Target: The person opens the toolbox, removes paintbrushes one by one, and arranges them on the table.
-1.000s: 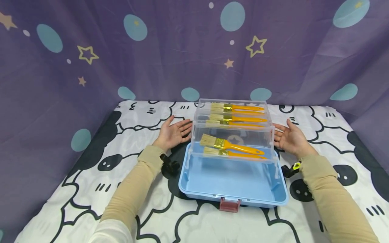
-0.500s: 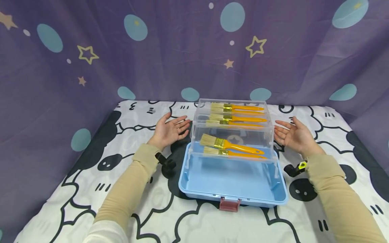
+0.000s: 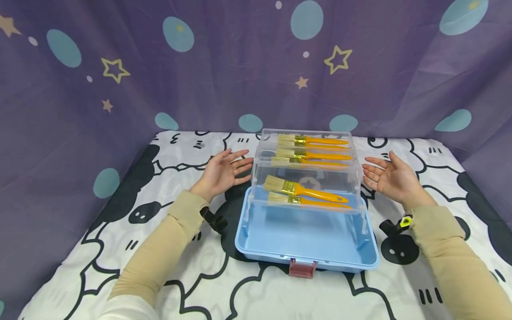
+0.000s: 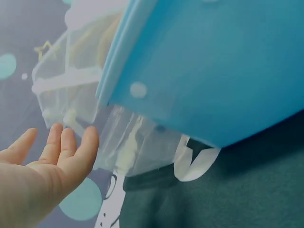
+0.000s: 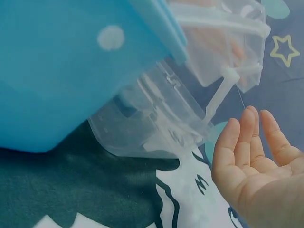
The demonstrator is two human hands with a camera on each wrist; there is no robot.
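Several struts (image 5: 221, 97) seemingly prop the trays (image 3: 340, 179), so left hand (image 3: 220, 173) at nine o'clock, right hand (image 3: 394, 180) at three hang loose, empty.

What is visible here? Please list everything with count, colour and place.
storage box: one, light blue, centre
latch: one, dull red, box front
trays: at least two, clear, above box
paintbrushes: about six, orange-handled, in trays
panel: one, clear, behind box
tablecloth: one, black-and-white, under box
curtain: one, purple, behind
sleeves: two, beige, left and right
wrist cameras: two, black, by sleeves
left hand: one, bare, left of trays
right hand: one, bare, right of trays
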